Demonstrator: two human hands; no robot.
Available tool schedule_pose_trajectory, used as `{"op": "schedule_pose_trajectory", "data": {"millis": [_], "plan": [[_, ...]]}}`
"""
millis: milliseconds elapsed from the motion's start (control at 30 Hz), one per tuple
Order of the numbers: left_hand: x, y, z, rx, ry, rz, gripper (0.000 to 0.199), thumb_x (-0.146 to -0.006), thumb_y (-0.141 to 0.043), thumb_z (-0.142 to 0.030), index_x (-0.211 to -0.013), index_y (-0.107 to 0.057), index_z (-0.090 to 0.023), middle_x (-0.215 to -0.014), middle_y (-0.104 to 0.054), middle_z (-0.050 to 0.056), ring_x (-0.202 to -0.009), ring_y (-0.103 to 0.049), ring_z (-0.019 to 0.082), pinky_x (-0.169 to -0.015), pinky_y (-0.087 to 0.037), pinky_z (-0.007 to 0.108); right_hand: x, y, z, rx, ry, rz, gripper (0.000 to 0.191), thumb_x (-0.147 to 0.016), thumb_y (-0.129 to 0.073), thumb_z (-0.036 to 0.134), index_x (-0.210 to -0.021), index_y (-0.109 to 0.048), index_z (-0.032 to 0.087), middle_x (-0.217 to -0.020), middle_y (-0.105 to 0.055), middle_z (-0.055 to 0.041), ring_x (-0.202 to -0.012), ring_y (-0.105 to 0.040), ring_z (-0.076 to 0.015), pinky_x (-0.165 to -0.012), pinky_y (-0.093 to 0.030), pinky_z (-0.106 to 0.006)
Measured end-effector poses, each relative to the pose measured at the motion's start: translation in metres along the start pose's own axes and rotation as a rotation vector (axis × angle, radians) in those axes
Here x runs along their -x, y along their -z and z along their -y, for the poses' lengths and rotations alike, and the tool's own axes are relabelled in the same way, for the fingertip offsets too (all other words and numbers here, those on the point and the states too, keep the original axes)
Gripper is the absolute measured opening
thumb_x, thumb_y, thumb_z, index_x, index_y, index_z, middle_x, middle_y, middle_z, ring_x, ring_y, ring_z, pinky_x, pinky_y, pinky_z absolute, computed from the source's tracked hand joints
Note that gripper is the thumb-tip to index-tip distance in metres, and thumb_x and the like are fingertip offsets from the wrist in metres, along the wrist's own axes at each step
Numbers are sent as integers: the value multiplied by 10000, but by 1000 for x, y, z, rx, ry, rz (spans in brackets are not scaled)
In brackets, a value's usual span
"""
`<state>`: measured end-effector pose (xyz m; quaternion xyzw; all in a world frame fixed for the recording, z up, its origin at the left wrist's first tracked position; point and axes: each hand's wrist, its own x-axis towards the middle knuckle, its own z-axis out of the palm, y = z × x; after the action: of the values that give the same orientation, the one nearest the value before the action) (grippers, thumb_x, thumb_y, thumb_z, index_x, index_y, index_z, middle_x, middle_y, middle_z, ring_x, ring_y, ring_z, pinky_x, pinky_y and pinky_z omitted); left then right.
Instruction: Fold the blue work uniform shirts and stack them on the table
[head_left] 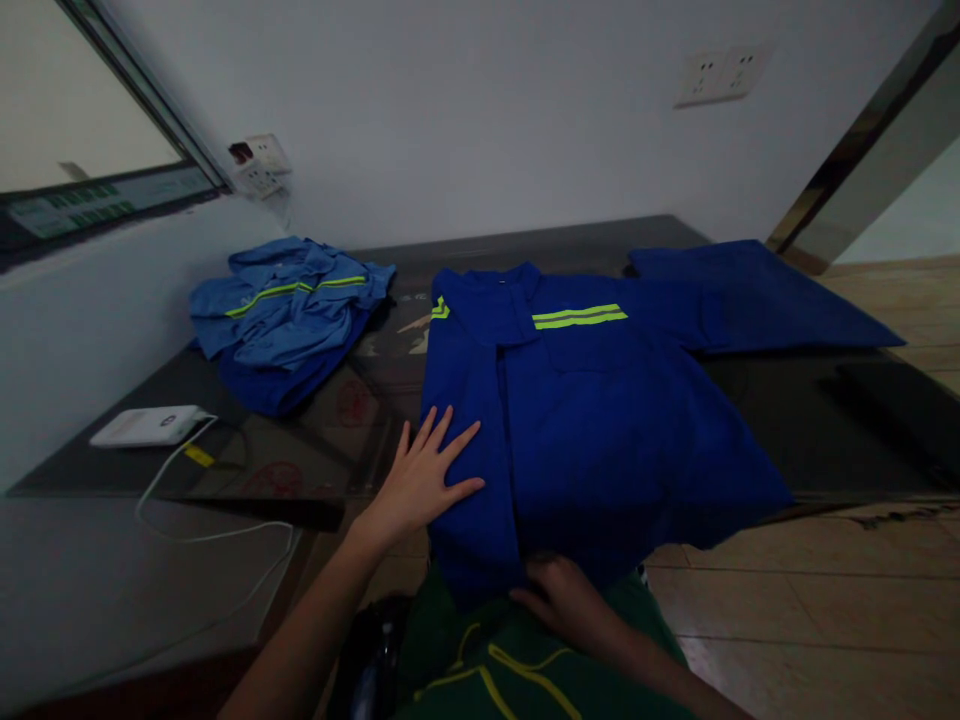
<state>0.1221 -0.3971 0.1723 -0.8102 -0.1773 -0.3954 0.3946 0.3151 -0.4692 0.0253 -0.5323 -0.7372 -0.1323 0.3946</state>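
A dark blue work jacket (600, 420) with yellow-green stripes lies front up on the table, its left side folded inward. Its lower hem hangs over the near edge. My left hand (420, 480) rests flat on the folded side, fingers spread. At the hem, near the front opening, my right hand (562, 595) has its fingers curled around the cloth; the fingertips are hidden by the fabric. One sleeve stretches right, over or beside a blue cloth piece (757, 295); where they meet is hard to tell.
Crumpled lighter blue clothes (292, 310) lie at the back left of the dark table (810, 430). Nearer, a white device (146, 426) has a white cable (217, 538) drooping over the edge. A black item (900, 410) lies at the right. A wall (480, 130) stands behind.
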Motion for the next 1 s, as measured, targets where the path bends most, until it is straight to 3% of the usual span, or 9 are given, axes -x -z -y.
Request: {"op": "schedule_pose_trajectory", "data": {"millis": [133,200,367,467,600,667,767,867,1000], "plan": [[-5,1,1,15,41,-8,638,-888,-417,-616,-1465,-286,-377,-1570,-212,85,-1443,-152,332,-1094,-147,657,1,-11,-10,-286,130,154,177,-858,-560,226,-797,-695,129,-789,-711,-27,-735,-649,-180,-679,-471,-250],[-10,2,2,17,59,-2,610,-907,-382,-603,-1464,-290,-373,-1569,-214,86,-1445,-153,317,-1098,-146,650,-1,-14,-10,-332,120,164,166,-849,-561,219,-799,-695,135,-801,-709,-22,-767,-649,-185,-696,-476,-255],[-25,0,11,27,84,-27,556,-939,-350,-556,-1457,-314,-357,-1559,-251,72,-1441,-192,280,-1113,-127,634,-2,-8,5,-5,-23,75,188,-859,-544,195,-914,-715,142,-1018,-703,-102,-949,-649,-235,-832,-468,-310],[-28,1,17,38,81,-67,528,-955,-346,-515,-1445,-353,-318,-1533,-318,76,-1432,-226,264,-1128,-98,616,9,16,22,261,-105,140,254,-887,-544,291,-954,-716,116,-1006,-704,-165,-912,-670,-286,-776,-483,-342],[-29,2,19,58,44,-86,525,-963,-347,-485,-1440,-373,-267,-1521,-337,100,-1438,-208,254,-1146,-95,577,14,82,46,353,-36,165,374,-938,-459,393,-785,-722,174,-789,-716,-103,-740,-678,-238,-702,-493,-333],[-33,2,17,69,6,-62,542,-956,-367,-493,-1447,-364,-263,-1535,-302,114,-1442,-190,265,-1148,-139,548,-5,118,50,334,102,-42,369,-956,-410,404,-921,-719,205,-881,-715,-84,-792,-670,-214,-765,-502,-342],[-44,1,15,73,-34,-5,556,-944,-389,-509,-1458,-341,-302,-1558,-246,106,-1442,-170,295,-1134,-201,535,-61,158,42,486,212,-299,478,-933,-450,459,-1343,-527,226,-1340,-544,-132,-1219,-507,-298,-1016,-397,-486],[-55,1,18,67,-44,44,550,-941,-384,-522,-1460,-317,-352,-1572,-211,73,-1444,-153,312,-1123,-214,545,-117,175,26,626,55,-247,662,-901,-403,615,-1484,-293,320,-1555,-240,-124,-1401,-208,-415,-1044,-194,-702],[-70,2,30,70,-38,71,552,-941,-376,-525,-1464,-299,-366,-1581,-179,58,-1446,-133,317,-1124,-197,551,-154,180,12,696,-16,-215,666,-898,-280,682,-1485,-259,369,-1591,-115,-82,-1428,-42,-425,-1037,-50,-737]]}}
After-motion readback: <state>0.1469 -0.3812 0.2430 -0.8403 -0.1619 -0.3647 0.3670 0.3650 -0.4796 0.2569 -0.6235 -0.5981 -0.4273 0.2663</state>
